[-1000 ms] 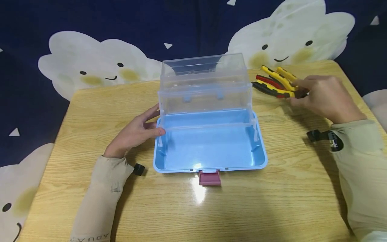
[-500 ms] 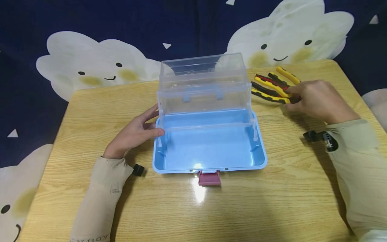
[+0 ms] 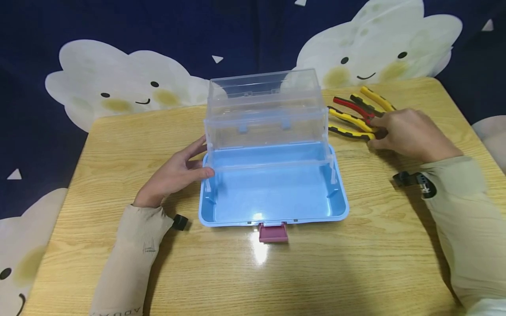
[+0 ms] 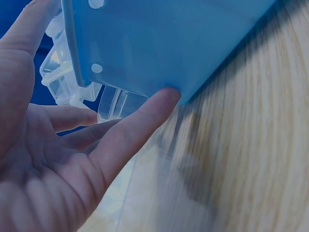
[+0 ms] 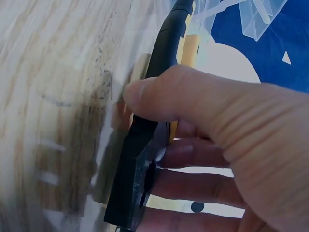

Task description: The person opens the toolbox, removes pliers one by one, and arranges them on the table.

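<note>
A light blue toolbox (image 3: 272, 193) stands open on the wooden table, with clear plastic trays (image 3: 269, 118) raised at its back and a maroon latch (image 3: 273, 233) hanging in front. My left hand (image 3: 174, 173) holds its left side, thumb over the rim and fingers along the outer wall; in the left wrist view the little finger touches the blue wall (image 4: 159, 43). My right hand (image 3: 411, 134) pinches pliers (image 5: 128, 179) near the pivot, thumb on one side and fingers on the other. Their yellow-and-black handles (image 3: 352, 132) point left toward the trays.
Beside the held pliers lie more tools, one with red handles (image 3: 353, 106) and one with yellow handles (image 3: 377, 98); my right hand partly hides them. A dark blue cloth (image 3: 253, 35) with cloud prints hangs behind the table (image 3: 308, 272).
My right hand has shifted left and slightly toward me with the pliers, whose handles now lie lower and apart from the red handles. The left hand and toolbox have stayed put.
</note>
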